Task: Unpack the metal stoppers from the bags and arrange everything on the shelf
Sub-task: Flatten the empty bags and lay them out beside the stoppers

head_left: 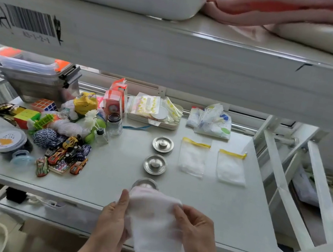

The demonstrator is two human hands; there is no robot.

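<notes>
1. Toys crowd the shelf's left.
2. Left hand pinches the bag's left edge at the near rim.
3. Three stoppers line up centre, the nearest half hidden by the bag.
4. Right hand grips the bag's right edge.
5. Two empty bags lie flat, right.

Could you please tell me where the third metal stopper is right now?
In the head view, the third metal stopper sits on the shelf at lower centre, nearest the person, partly hidden behind the white bag held in both hands.
</notes>
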